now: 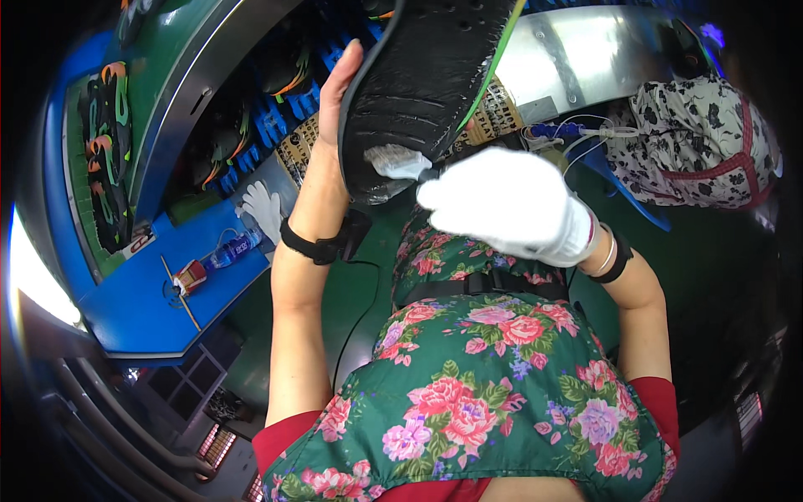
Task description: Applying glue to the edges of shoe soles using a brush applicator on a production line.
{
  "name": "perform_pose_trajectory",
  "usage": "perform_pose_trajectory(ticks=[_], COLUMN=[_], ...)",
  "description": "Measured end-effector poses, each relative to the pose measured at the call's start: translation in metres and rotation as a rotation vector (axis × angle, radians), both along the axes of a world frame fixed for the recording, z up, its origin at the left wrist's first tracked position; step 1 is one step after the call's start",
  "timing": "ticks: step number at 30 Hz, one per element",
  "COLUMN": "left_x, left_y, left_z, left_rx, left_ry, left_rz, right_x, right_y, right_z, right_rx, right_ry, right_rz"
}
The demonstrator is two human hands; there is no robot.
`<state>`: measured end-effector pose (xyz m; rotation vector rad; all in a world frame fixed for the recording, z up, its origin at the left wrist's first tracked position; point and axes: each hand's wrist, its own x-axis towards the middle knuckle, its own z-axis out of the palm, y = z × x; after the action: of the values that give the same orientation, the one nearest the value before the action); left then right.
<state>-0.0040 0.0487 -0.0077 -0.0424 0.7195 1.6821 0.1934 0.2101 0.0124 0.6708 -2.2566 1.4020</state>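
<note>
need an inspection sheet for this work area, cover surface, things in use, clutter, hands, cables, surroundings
Surface: blue tabletop at the left; wear too small to judge.
Things in use: black shoe sole held up, green along its right edge; brush with its bristles at the sole's lower end.
Clutter: white glove, clear bottle with blue label and red packet on or beside the tabletop.
Hands: left hand bare, holding the sole; right hand white-gloved, holding the brush.
Cables: thin black cable hanging from the left wrist device.
Surroundings: black-and-orange shoe pieces at the left; flower-patterned bag at the right.
</note>
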Motion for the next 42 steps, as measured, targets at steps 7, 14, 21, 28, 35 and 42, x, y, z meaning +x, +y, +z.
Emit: perform_pose_trajectory(ticks=[7,14,21,28,35,42], left_x=[-0.008,-0.020,0.005,0.059,0.064,0.020], left_y=[-0.008,0.000,0.005,-0.012,-0.037,-0.077], left_z=[-0.007,0.008,-0.008,-0.018,-0.004,0.058], left_rx=[-0.193,-0.021,-0.093,0.279,0.231,0.544], left_ry=[0.033,-0.158,-0.018,-0.475,-0.421,0.168], left_rz=[0.024,-0.050,0.159,0.121,0.384,0.225], right_x=[-0.001,-0.002,0.002,-0.028,-0.033,0.002], right_y=[0.001,0.002,-0.001,0.050,0.018,0.037], right_z=[0.010,0.009,0.009,0.025,0.034,0.019], right_rx=[-0.156,-0.070,-0.635,-0.135,-0.247,-1.073], right_ry=[-0.029,-0.020,-0.451,-0.192,-0.064,-0.356], right_rz=[0.032,0.146,0.029,-0.468,-0.092,-0.375])
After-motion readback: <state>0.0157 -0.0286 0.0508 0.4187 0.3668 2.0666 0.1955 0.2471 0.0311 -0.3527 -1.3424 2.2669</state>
